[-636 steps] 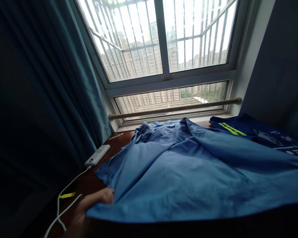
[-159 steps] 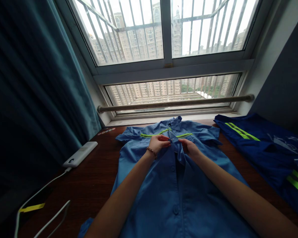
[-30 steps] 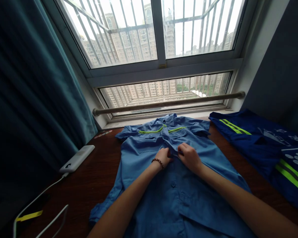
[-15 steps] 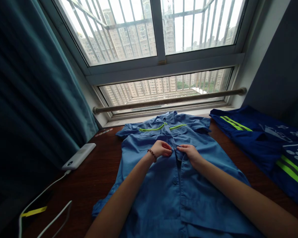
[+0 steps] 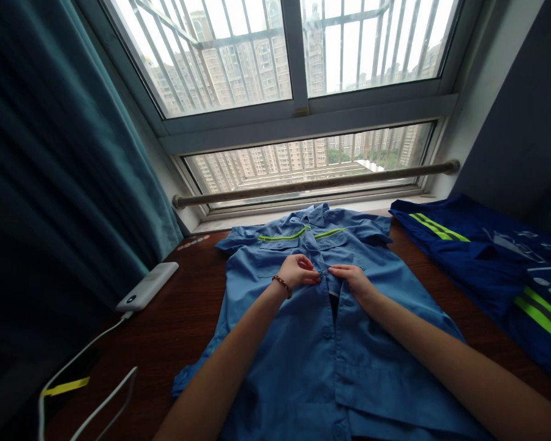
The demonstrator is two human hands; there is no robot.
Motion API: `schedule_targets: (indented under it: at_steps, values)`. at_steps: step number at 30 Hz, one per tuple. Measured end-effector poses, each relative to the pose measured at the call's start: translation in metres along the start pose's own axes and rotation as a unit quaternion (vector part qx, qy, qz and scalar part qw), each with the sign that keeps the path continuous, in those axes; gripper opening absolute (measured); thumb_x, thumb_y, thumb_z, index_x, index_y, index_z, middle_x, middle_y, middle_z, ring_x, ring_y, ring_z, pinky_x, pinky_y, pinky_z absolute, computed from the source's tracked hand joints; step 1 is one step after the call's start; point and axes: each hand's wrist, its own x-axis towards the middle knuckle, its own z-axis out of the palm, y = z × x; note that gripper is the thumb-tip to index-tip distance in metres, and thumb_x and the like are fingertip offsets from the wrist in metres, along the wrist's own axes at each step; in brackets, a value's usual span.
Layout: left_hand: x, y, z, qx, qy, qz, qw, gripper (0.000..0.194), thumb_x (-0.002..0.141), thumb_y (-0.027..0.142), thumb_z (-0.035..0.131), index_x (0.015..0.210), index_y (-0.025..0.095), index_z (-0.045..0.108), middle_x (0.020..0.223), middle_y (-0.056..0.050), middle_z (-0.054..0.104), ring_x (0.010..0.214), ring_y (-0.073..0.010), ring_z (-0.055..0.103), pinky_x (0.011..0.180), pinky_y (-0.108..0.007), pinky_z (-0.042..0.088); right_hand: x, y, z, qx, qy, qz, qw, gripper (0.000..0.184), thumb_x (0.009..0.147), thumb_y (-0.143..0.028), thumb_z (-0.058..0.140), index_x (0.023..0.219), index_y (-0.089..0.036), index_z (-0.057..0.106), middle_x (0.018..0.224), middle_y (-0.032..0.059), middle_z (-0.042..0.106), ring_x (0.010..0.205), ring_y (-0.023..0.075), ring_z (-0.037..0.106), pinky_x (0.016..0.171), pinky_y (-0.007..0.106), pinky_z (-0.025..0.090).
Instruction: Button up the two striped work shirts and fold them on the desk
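A blue short-sleeved work shirt (image 5: 294, 355) with a yellow-green stripe across the chest lies front up, collar towards the window. My left hand (image 5: 296, 271), wearing a beaded bracelet, pinches the left front edge at mid-chest, apparently at a button. Opposite it, my right hand (image 5: 354, 283) grips the other front edge between thumb and fingers. Between the two edges the front gapes just below my fingers. Lower down, a button (image 5: 327, 332) shows on the left edge. The fingertips hide most of what they pinch.
A dark wooden surface (image 5: 174, 318) carries the shirt. On the left are a white power bank (image 5: 147, 286), a white cable (image 5: 80, 353) and a teal curtain (image 5: 114, 153). Darker blue clothing (image 5: 477, 263) with yellow-green stripes lies right. A rail (image 5: 316, 185) crosses the window behind.
Both hands have shifted slightly at the front edges, and the gap below them has widened. My left fingertips are now closer to the front edge. The view has tilted a little.
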Motion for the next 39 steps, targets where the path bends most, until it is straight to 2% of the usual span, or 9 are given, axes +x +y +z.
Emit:
schedule_targets:
  at_steps: [8, 14, 23, 26, 29, 32, 34, 36, 39]
  values:
    - [0.004, -0.005, 0.002, 0.038, -0.001, 0.018, 0.999, 0.031, 0.048, 0.005, 0.077, 0.059, 0.011, 0.048, 0.048, 0.001, 0.058, 0.049, -0.0155, 0.062, 0.049, -0.025, 0.051, -0.004, -0.002, 0.003, -0.069, 0.042, -0.047, 0.996, 0.027, 0.045, -0.026, 0.077, 0.069, -0.014, 0.070, 0.062, 0.0024, 0.067, 0.056, 0.0148, 0.061, 0.061, 0.027, 0.049]
    - [0.001, -0.003, 0.002, 0.036, -0.010, 0.024, 0.999, 0.032, 0.047, 0.007, 0.078, 0.059, 0.011, 0.048, 0.049, 0.001, 0.059, 0.050, -0.0153, 0.063, 0.050, -0.024, 0.051, -0.004, -0.001, 0.001, -0.072, 0.055, -0.058, 0.994, 0.029, 0.045, -0.027, 0.076, 0.070, -0.015, 0.070, 0.063, 0.0024, 0.068, 0.057, 0.0152, 0.061, 0.062, 0.028, 0.048]
    - [0.003, -0.005, 0.000, 0.053, 0.003, 0.050, 0.997, 0.028, 0.049, 0.008, 0.075, 0.057, 0.012, 0.049, 0.048, 0.002, 0.057, 0.051, -0.0157, 0.063, 0.049, -0.025, 0.051, -0.004, -0.002, 0.002, 0.007, 0.010, -0.047, 0.999, 0.019, 0.062, -0.037, 0.065, 0.064, -0.018, 0.068, 0.063, 0.0023, 0.067, 0.059, 0.0170, 0.061, 0.064, 0.030, 0.048]
    - [0.003, -0.004, -0.001, 0.050, 0.004, 0.057, 0.997, 0.027, 0.049, 0.007, 0.074, 0.057, 0.012, 0.049, 0.048, 0.002, 0.057, 0.051, -0.0155, 0.062, 0.049, -0.025, 0.051, -0.007, -0.002, 0.003, -0.016, -0.009, -0.053, 0.998, 0.018, 0.057, -0.032, 0.070, 0.067, -0.017, 0.068, 0.062, 0.0021, 0.066, 0.060, 0.0172, 0.061, 0.063, 0.029, 0.048]
    - [0.002, -0.005, 0.000, 0.063, -0.005, 0.071, 0.996, 0.025, 0.049, 0.007, 0.073, 0.057, 0.012, 0.050, 0.048, 0.002, 0.057, 0.049, -0.0146, 0.061, 0.048, -0.025, 0.051, -0.011, 0.001, 0.005, -0.058, -0.034, -0.041, 0.997, 0.026, 0.050, -0.027, 0.075, 0.073, -0.015, 0.068, 0.061, 0.0021, 0.066, 0.058, 0.0166, 0.060, 0.061, 0.029, 0.047]
    - [-0.001, -0.004, 0.002, 0.080, -0.016, 0.092, 0.992, 0.026, 0.047, 0.007, 0.074, 0.057, 0.011, 0.051, 0.049, 0.002, 0.057, 0.046, -0.0121, 0.059, 0.045, -0.022, 0.049, -0.011, 0.004, 0.004, -0.085, -0.026, -0.039, 0.995, 0.030, 0.048, -0.028, 0.076, 0.073, -0.015, 0.068, 0.059, 0.0015, 0.065, 0.055, 0.0151, 0.059, 0.058, 0.028, 0.046]
    - [-0.003, -0.003, 0.004, 0.060, -0.018, 0.083, 0.995, 0.027, 0.047, 0.008, 0.075, 0.057, 0.011, 0.051, 0.051, 0.002, 0.058, 0.047, -0.0119, 0.059, 0.048, -0.022, 0.050, -0.009, 0.005, 0.004, -0.112, -0.015, -0.057, 0.992, 0.028, 0.050, -0.029, 0.075, 0.073, -0.015, 0.067, 0.061, 0.0016, 0.066, 0.056, 0.0147, 0.059, 0.058, 0.027, 0.046]
    - [-0.004, -0.003, 0.008, 0.017, -0.015, 0.048, 0.999, 0.029, 0.049, 0.013, 0.077, 0.059, 0.012, 0.050, 0.053, 0.000, 0.060, 0.051, -0.0137, 0.061, 0.052, -0.025, 0.051, -0.008, 0.005, 0.003, -0.163, -0.011, -0.100, 0.982, 0.026, 0.053, -0.030, 0.073, 0.073, -0.014, 0.066, 0.065, 0.0027, 0.066, 0.060, 0.0154, 0.060, 0.060, 0.027, 0.046]
    - [-0.005, -0.005, 0.013, -0.021, 0.013, 0.013, 1.000, 0.030, 0.055, 0.023, 0.076, 0.063, 0.013, 0.049, 0.054, -0.001, 0.060, 0.052, -0.0141, 0.061, 0.052, -0.027, 0.051, -0.010, 0.004, 0.005, -0.283, 0.008, -0.203, 0.937, 0.018, 0.062, -0.029, 0.067, 0.073, -0.014, 0.065, 0.069, 0.0036, 0.066, 0.065, 0.0161, 0.060, 0.064, 0.028, 0.046]
